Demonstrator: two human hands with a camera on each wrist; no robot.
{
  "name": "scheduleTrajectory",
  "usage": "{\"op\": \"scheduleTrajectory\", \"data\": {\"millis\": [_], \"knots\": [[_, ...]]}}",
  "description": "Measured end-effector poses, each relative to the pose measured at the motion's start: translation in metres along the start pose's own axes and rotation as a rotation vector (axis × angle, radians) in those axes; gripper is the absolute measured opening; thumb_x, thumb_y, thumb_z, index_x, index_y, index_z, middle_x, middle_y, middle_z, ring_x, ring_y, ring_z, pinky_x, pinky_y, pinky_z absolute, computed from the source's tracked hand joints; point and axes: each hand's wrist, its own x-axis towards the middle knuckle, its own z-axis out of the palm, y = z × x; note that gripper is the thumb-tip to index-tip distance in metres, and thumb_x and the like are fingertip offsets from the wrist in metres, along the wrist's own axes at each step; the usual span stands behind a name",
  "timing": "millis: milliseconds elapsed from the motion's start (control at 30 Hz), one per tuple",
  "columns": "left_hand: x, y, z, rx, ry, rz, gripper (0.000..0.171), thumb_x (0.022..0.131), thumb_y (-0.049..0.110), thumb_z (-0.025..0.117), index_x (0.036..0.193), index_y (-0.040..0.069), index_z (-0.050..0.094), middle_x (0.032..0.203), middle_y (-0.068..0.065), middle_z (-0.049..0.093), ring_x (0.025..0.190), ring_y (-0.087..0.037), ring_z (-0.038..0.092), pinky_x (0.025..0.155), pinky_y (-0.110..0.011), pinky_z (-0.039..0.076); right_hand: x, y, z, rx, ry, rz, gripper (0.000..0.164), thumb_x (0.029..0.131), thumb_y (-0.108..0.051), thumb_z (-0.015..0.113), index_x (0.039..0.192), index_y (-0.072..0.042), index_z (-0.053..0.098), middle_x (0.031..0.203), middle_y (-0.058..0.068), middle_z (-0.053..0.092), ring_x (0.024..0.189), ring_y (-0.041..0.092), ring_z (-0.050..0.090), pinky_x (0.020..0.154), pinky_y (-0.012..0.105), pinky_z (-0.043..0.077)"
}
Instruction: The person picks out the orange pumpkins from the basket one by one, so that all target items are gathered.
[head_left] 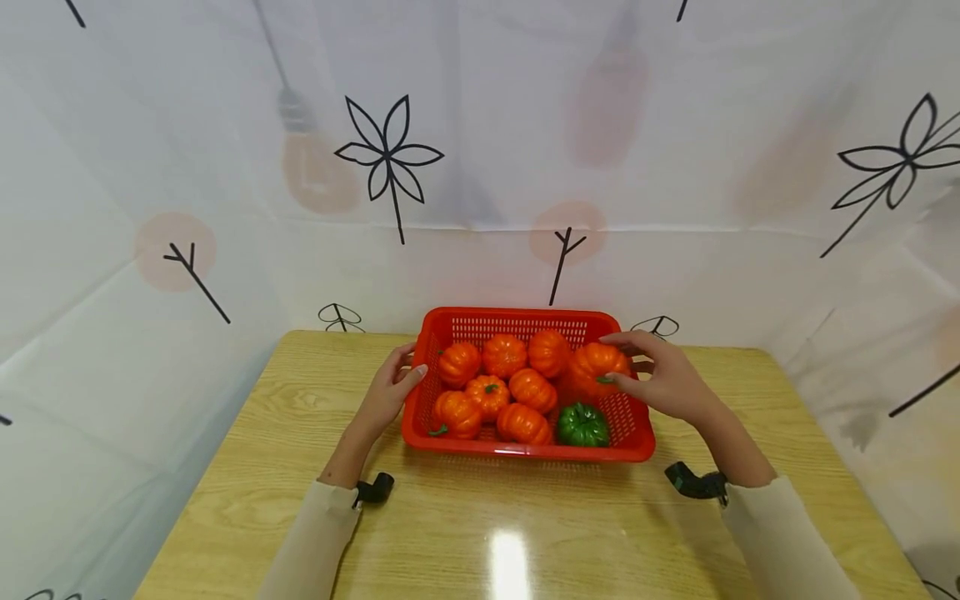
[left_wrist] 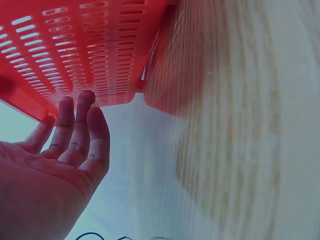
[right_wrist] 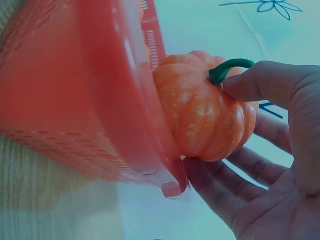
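presently, we list one red basket (head_left: 517,451), set upright on a wood-grain table (head_left: 225,483), its long side toward us. item: a left hand (head_left: 388,390) at the basket's left side, thumb at the rim, the other fingers extended along the outer wall, slightly apart; the left wrist view shows their tips up by the slotted wall. item: a right hand (head_left: 666,379) at the basket's right end, thumb and fingers bent about an orange pumpkin (head_left: 596,367) and pinching it, the thumb beside its green stem (right_wrist: 225,70), the fingers spaced apart on the far side. we place this pumpkin at the right end of the basket, next to the rim; whether it touches the rim we cannot tell. item: seven other pumpkins (head_left: 489,402), all orange, grouped in the left and middle of the basket. item: one green pumpkin (head_left: 582,426), in the near right corner, just below the held one as the head view has it. we add two beige sleeves (head_left: 313,533), a black device (head_left: 377,488) at the left wrist, its twin (head_left: 696,482) at the right, and a pale cloth (head_left: 480,167) behind, printed with black line flowers.
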Motion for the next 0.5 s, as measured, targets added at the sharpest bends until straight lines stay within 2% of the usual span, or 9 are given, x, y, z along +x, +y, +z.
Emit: {"op": "scheduleTrajectory", "data": {"millis": [233, 500], "knots": [[0.0, 0.002, 0.0, -0.006, 0.004, -0.007, 0.056, 0.108, 0.023, 0.062, 0.159, 0.01, 0.043, 0.145, -0.023, 0.056, 0.124, -0.04, 0.062, 0.098, -0.041, 0.06, -0.006, -0.001, 0.0, 0.082, 0.06, 0.119, 0.048, 0.097, -0.01, 0.078, 0.142, -0.007, 0.062, 0.135, 0.014, 0.064, 0.11, 0.024, 0.063, 0.088, 0.015, 0.055], [-0.001, 0.003, 0.0, -0.005, 0.007, -0.01, 0.054, 0.108, 0.023, 0.062, 0.157, 0.011, 0.045, 0.144, -0.023, 0.057, 0.123, -0.04, 0.063, 0.098, -0.041, 0.06, -0.011, 0.007, -0.003, 0.103, 0.195, 0.193, 0.046, 0.101, -0.012, 0.073, 0.145, -0.007, 0.06, 0.136, 0.013, 0.061, 0.11, 0.004, 0.059, 0.086, 0.009, 0.051]]}}
